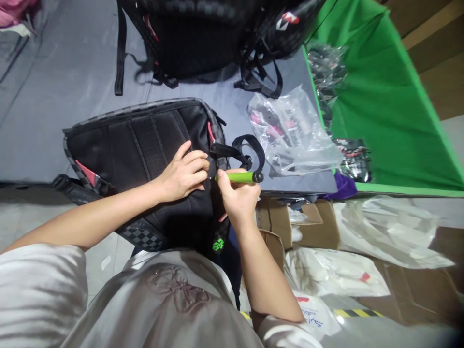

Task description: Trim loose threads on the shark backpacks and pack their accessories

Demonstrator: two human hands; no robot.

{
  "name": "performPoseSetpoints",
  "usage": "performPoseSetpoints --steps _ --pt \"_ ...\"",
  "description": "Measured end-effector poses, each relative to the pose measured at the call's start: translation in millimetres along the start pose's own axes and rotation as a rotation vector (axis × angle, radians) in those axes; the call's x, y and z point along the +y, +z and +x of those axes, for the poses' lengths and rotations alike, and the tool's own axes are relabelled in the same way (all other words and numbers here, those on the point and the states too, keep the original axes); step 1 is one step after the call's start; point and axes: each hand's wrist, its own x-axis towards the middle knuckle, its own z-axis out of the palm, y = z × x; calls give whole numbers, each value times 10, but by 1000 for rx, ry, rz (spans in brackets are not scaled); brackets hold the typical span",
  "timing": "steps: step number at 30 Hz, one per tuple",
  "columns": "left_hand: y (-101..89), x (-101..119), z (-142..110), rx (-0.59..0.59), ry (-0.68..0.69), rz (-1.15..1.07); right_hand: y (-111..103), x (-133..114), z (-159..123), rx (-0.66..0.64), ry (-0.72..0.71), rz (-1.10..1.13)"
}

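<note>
A black backpack (119, 145) with grey checkered edging lies back-panel up at the table's front edge, its lower part hanging over toward my body. My left hand (184, 174) is on the back panel, its fingers bent and the fingertips gathered on the fabric near the right side seam. In my right hand (239, 193) is a green-handled tool (241, 177) with a black end, held like a pen. Its thin tip points left at the fabric beside my left fingertips. The exact tip is too small to make out.
Another black backpack (203, 43) with dangling straps stands behind. A clear plastic bag (293, 130) lies to the right, beside a green fabric bin (384, 96) holding wrapped items. Cardboard boxes (322, 222) and white plastic bags (333, 273) sit below at right. Pink cloth (14, 12) is at upper left.
</note>
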Motion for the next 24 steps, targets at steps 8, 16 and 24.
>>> performPoseSetpoints --steps 8,16,24 --pt "-2 0 -10 -61 -38 -36 -3 -30 30 -14 -16 -46" --pt "12 -13 -4 -28 -20 -10 10 -2 31 -7 -24 -46" --pt "24 -9 -12 -29 -69 -104 14 -1 46 -21 -1 -41"
